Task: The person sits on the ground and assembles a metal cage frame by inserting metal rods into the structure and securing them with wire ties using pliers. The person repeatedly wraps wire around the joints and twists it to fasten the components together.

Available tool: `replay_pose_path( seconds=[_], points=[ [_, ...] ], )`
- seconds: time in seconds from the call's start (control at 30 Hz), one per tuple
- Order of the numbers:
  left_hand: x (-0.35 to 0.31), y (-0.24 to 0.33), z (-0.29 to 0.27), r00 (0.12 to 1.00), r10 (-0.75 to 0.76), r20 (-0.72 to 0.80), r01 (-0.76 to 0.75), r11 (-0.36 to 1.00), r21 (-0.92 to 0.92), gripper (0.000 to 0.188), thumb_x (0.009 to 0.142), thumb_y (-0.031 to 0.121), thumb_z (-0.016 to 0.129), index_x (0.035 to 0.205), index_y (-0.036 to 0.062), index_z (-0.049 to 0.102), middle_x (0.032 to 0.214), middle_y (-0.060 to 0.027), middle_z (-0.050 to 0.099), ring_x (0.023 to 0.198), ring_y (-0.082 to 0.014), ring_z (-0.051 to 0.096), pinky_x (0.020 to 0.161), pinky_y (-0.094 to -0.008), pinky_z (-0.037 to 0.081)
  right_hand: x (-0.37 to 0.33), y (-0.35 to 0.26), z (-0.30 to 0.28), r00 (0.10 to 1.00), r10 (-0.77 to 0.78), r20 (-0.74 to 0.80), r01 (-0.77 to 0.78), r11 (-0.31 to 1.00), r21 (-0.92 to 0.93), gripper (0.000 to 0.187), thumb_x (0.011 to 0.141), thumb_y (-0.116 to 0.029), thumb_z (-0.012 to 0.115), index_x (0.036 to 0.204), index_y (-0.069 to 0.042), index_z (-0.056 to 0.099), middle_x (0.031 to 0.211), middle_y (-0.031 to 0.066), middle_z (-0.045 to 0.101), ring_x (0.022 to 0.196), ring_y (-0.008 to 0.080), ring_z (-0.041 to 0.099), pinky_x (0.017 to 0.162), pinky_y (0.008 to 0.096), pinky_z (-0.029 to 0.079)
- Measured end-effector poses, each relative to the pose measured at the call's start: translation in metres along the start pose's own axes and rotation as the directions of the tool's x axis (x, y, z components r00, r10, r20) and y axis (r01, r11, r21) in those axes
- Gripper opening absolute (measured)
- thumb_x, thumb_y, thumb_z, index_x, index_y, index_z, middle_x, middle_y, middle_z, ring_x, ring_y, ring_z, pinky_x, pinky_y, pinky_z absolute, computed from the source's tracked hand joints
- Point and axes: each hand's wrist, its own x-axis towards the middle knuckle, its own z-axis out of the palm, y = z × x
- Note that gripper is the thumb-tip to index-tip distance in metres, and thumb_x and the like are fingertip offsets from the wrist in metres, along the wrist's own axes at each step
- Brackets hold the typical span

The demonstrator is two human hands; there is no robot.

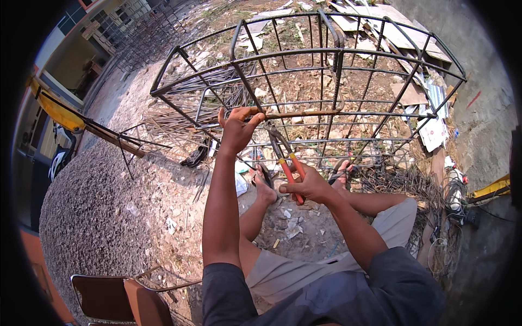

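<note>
A cage of dark steel rebar (288, 53), tied from long bars and rectangular stirrups, stands in front of me. My left hand (238, 129) is closed on a rusty rebar rod (304, 114) at its left end, with thumb and fingers pinched where it meets an upright of the cage. In my right hand (312, 186) is a pair of pincers (286, 169) with orange-red handles. Their metal jaws point up and away from me, close to the left hand and just below the rusty rod. Whether the jaws grip any wire is too small to tell.
A pile of loose rods (179, 117) lies beyond the cage's left side. Gravel (103, 212) is heaped at left, with a brown chair (103, 296) near me. Boards (402, 27) lean at the far right by a concrete wall (481, 103). My sandalled feet are beneath the cage's near side.
</note>
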Motion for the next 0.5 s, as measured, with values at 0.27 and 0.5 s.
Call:
replay_pose_path(
  seconds=[0.27,0.5],
  points=[
    [0.002,0.005,0.002,1.000,-0.015,0.012,0.015,1.000,-0.009,0.031,0.098,0.042,0.070,0.112,0.0161,0.079,0.108,-0.0020,0.077,0.118,-0.0183,0.063,0.123,-0.0530,0.004,-0.015,-0.010,0.011,0.764,-0.560,-0.320,-0.050,0.444,-0.895,0.072,0.088,-0.010,0.068,0.150,0.006,0.036,0.111,0.0247,0.059,0.084,0.0404,0.067,0.068,0.0500,0.057],
    [0.004,0.009,0.006,0.999,-0.046,0.010,0.046,0.998,-0.048,0.027,0.098,0.040,0.072,0.109,0.0158,0.078,0.096,0.0013,0.078,0.107,-0.0159,0.066,0.121,-0.0498,0.008,-0.003,-0.060,-0.076,0.968,-0.224,-0.113,-0.029,0.347,-0.937,0.064,0.093,-0.012,0.067,0.150,-0.005,0.040,0.110,0.0193,0.066,0.090,0.0412,0.070,0.069,0.0516,0.057]
  ],
)
